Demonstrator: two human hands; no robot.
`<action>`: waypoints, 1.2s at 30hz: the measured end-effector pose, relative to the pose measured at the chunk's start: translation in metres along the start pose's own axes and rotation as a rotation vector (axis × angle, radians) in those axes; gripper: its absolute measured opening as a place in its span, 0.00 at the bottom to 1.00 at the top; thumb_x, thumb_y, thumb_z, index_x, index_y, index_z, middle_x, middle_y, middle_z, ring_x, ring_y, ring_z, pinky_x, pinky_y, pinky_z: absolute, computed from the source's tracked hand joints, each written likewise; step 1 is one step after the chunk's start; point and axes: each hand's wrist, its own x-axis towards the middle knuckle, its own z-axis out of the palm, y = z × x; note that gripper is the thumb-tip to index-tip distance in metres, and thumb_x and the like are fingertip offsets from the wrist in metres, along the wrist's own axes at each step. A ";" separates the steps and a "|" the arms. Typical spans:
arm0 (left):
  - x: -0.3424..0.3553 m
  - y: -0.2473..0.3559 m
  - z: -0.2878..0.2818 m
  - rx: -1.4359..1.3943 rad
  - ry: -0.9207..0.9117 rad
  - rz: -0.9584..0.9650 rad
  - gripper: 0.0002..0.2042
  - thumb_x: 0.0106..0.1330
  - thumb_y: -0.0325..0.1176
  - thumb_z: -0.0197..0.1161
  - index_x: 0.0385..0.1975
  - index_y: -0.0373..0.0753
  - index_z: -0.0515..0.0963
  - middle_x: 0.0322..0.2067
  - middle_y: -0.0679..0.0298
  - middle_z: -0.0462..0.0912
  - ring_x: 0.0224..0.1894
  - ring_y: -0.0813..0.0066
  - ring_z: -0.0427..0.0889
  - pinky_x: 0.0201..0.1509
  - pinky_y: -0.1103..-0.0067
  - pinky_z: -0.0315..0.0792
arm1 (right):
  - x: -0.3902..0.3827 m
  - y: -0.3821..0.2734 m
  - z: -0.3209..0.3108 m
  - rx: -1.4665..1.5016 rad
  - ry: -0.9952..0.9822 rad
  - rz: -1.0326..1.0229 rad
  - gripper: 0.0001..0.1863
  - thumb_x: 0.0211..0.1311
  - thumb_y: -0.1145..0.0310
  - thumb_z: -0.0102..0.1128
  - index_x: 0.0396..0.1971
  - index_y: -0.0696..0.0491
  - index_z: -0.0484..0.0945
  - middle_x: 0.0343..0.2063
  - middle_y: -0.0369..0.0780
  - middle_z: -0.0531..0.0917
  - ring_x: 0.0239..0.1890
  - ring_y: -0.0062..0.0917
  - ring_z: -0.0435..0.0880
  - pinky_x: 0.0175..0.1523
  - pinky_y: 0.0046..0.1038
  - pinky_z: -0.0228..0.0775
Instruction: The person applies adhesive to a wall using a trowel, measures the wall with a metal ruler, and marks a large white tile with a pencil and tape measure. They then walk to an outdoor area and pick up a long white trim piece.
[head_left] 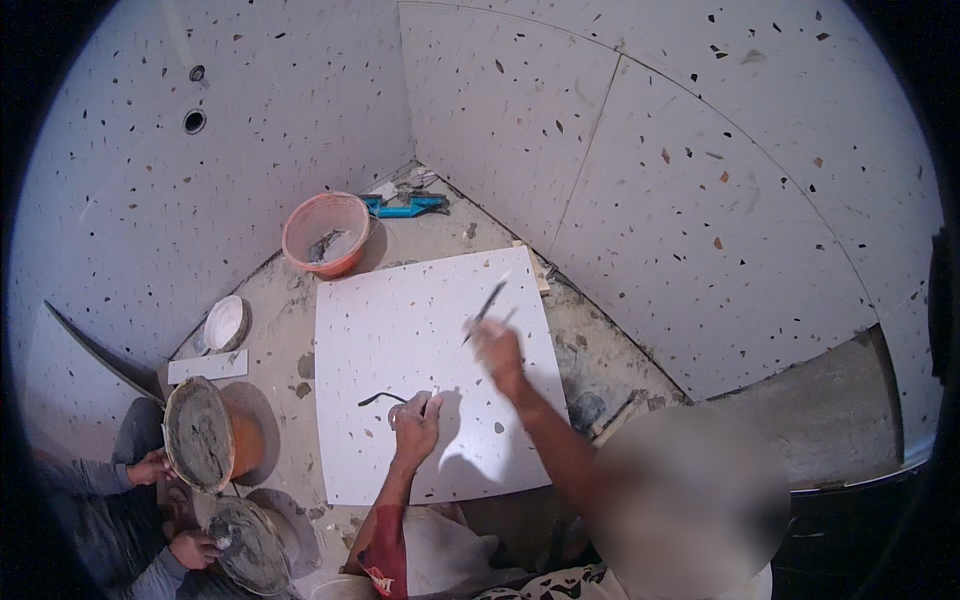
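A large white speckled panel (400,340) lies flat on the floor. My left hand (415,425) is low over its middle with fingers closed; a small pale tip shows at the fingertips, too small to name. Beside it, a thin curved black piece (380,398) reaches out to the left; whether the fingers grip it cannot be told. Farther up and right, my right hand (495,350) is smeared by motion. It is closed around a slim dark rod (490,298), pen-like and tilted up to the right, above the panel.
An orange bowl (328,222) and a blue tool (410,206) stand behind the panel. At left are a white bowl (226,322), a white strip (208,366) and two tubs of grey mix (247,445) beside a co-worker's hands (194,549). Speckled walls meet behind. A blurred round shape (690,500) fills the lower right.
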 end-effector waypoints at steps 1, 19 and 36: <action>-0.008 -0.015 0.001 0.047 0.033 0.070 0.16 0.68 0.40 0.55 0.25 0.33 0.74 0.19 0.55 0.76 0.24 0.59 0.76 0.33 0.66 0.69 | 0.010 -0.030 -0.013 -0.052 0.015 0.071 0.17 0.65 0.58 0.59 0.26 0.59 0.79 0.16 0.33 0.73 0.22 0.16 0.66 0.28 0.29 0.63; 0.032 -0.012 -0.051 -0.063 0.055 0.107 0.11 0.65 0.31 0.57 0.43 0.34 0.80 0.34 0.51 0.80 0.36 0.55 0.80 0.43 0.69 0.74 | -0.017 -0.021 -0.025 -1.041 -0.684 -0.514 0.17 0.61 0.62 0.57 0.48 0.50 0.79 0.37 0.48 0.77 0.44 0.41 0.77 0.49 0.42 0.73; 0.039 -0.019 -0.047 -0.207 -0.051 -0.052 0.11 0.67 0.32 0.59 0.45 0.34 0.79 0.29 0.61 0.79 0.24 0.78 0.77 0.31 0.77 0.73 | -0.014 -0.052 -0.036 -1.086 -0.540 -0.687 0.11 0.54 0.69 0.62 0.39 0.48 0.85 0.29 0.43 0.75 0.35 0.33 0.78 0.37 0.34 0.77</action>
